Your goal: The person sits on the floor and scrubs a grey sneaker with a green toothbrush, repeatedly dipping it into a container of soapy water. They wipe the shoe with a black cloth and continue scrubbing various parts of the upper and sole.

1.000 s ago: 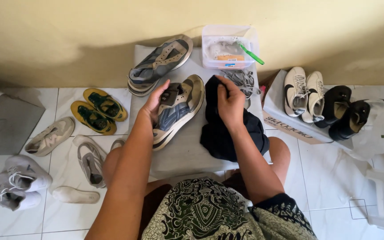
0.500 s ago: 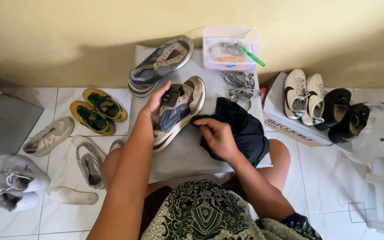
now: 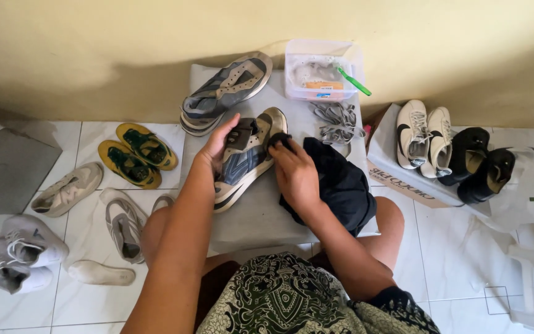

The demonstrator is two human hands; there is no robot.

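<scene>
A grey and beige sneaker (image 3: 248, 162) lies on a grey board (image 3: 261, 219) across my lap. My left hand (image 3: 217, 145) grips its upper side near the tongue. My right hand (image 3: 295, 173) holds a dark cloth (image 3: 338, 185) and presses a bunched corner of it against the sneaker's collar. The matching sneaker (image 3: 225, 93) lies at the board's far end, and loose grey laces (image 3: 336, 122) lie beside it.
A clear plastic tub (image 3: 319, 77) with a green toothbrush (image 3: 353, 80) stands by the wall. A cardboard box (image 3: 403, 176) on the right carries white sneakers (image 3: 424, 133) and black shoes (image 3: 480, 164). Yellow shoes (image 3: 137, 153) and several pale sneakers lie on the tiled floor at left.
My right hand pulled the dark cloth down from the board's far end, then moved left and brought it against the sneaker. My left hand kept hold of the sneaker.
</scene>
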